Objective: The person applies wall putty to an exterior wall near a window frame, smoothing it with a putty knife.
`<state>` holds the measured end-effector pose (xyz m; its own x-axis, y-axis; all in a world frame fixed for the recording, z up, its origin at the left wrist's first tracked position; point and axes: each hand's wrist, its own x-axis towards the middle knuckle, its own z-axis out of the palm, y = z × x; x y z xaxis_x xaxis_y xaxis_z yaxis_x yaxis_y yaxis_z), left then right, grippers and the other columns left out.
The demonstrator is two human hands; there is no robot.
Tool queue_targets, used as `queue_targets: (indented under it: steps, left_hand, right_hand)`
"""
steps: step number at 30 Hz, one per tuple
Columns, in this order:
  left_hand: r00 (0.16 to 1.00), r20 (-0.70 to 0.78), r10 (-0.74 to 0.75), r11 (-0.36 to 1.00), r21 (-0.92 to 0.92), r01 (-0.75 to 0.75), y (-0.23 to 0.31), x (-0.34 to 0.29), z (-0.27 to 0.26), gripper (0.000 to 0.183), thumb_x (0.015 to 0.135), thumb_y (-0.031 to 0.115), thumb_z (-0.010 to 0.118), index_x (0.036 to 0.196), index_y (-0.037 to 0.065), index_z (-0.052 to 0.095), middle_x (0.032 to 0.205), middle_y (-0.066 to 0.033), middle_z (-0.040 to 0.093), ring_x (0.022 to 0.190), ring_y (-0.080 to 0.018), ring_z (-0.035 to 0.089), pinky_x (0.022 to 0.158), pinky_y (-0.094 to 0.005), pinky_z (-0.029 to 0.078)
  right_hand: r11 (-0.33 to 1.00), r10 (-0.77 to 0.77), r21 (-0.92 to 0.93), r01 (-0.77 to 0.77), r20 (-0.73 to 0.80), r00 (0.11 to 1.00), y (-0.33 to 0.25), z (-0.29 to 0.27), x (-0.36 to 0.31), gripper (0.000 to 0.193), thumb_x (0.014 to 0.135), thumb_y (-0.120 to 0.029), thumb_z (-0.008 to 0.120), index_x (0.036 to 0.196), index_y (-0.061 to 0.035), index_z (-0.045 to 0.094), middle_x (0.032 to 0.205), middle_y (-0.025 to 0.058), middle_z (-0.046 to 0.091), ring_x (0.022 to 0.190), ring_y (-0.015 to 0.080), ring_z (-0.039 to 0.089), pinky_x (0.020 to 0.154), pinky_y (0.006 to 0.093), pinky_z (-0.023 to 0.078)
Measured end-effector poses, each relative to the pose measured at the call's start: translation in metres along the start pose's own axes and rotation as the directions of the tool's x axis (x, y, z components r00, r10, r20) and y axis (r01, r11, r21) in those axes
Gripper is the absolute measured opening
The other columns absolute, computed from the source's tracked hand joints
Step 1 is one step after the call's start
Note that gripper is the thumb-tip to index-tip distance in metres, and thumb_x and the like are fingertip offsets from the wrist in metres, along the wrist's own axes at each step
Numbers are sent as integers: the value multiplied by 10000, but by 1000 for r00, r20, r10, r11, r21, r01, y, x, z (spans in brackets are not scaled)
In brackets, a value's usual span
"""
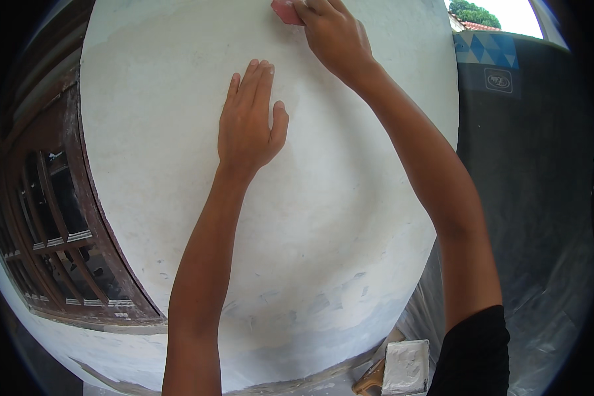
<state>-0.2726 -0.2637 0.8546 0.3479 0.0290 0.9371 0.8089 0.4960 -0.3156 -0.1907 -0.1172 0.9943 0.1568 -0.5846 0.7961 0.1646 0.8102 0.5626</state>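
Note:
A whitish plastered wall (336, 198) fills the middle of the view, with grey, patchy marks low down. My left hand (247, 125) lies flat against it, fingers stretched upward and thumb apart, holding nothing. Higher up and to the right, my right hand (336, 36) grips a flat pinkish-red piece (287, 12) against the wall. The upper edge of the view cuts off part of that hand and the piece, so I cannot tell its exact kind.
On the left is a brown wooden window (66, 218) with barred panes. A square container of white paste (406, 367) stands low, beside a brown object (369, 379). A dark panel (528, 165) with a blue triangle pattern rises at right, near crumpled clear plastic sheeting (426, 297).

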Motion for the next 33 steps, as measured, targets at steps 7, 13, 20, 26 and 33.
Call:
queue_targets:
  steps: [7, 13, 20, 26, 33]
  left_hand:
    - [1000, 6, -16, 999, -30, 16, 0, 0, 1, 526, 900, 60, 510, 1412, -60, 525, 1459, -201, 571, 1434, -348, 471, 1212, -511, 317]
    - [1000, -21, 9, 1000, 22, -9, -4, -2, 1, 502, 878, 94, 559, 1351, -76, 564, 1394, -222, 607, 1391, -350, 511, 1201, -495, 344]
    - [1000, -12, 21, 1000, 20, -21, 0, 0, 5, 492, 881, 93, 553, 1344, -73, 573, 1395, -221, 607, 1395, -350, 508, 1197, -495, 349]
    - [1000, 4, -6, 1000, -9, 6, -3, -3, 3, 523, 899, 57, 508, 1407, -68, 530, 1459, -199, 570, 1434, -348, 469, 1212, -509, 315]
    - [1000, 19, -6, 1000, 9, 6, 3, -2, 6, 516, 900, 56, 509, 1400, -68, 533, 1461, -198, 569, 1434, -343, 471, 1214, -507, 311]
  right_hand:
    - [997, -67, 48, 66, 27, 997, -5, 12, -37, 303, 835, -24, 716, 1137, -53, 699, 1047, 27, 611, 952, 230, 653, 683, 375, 601]
    - [992, -65, 105, 65, -6, 998, -15, -12, -54, 258, 818, -8, 710, 1075, -28, 701, 1051, 20, 614, 939, 222, 660, 641, 355, 608]
    - [993, 96, 52, -110, 231, 968, 15, 10, -17, 209, 976, -74, 524, 1119, 8, 651, 1204, 132, 594, 1110, 321, 624, 929, 415, 567]
    - [989, -11, 146, -5, 110, 994, -11, -10, -85, 392, 833, 3, 702, 1221, -49, 671, 1113, 46, 625, 988, 265, 660, 771, 400, 597]
    - [991, 33, 134, -27, -41, 999, 9, -11, -39, 431, 822, 1, 714, 1244, -71, 669, 1050, 62, 603, 977, 276, 651, 776, 410, 583]
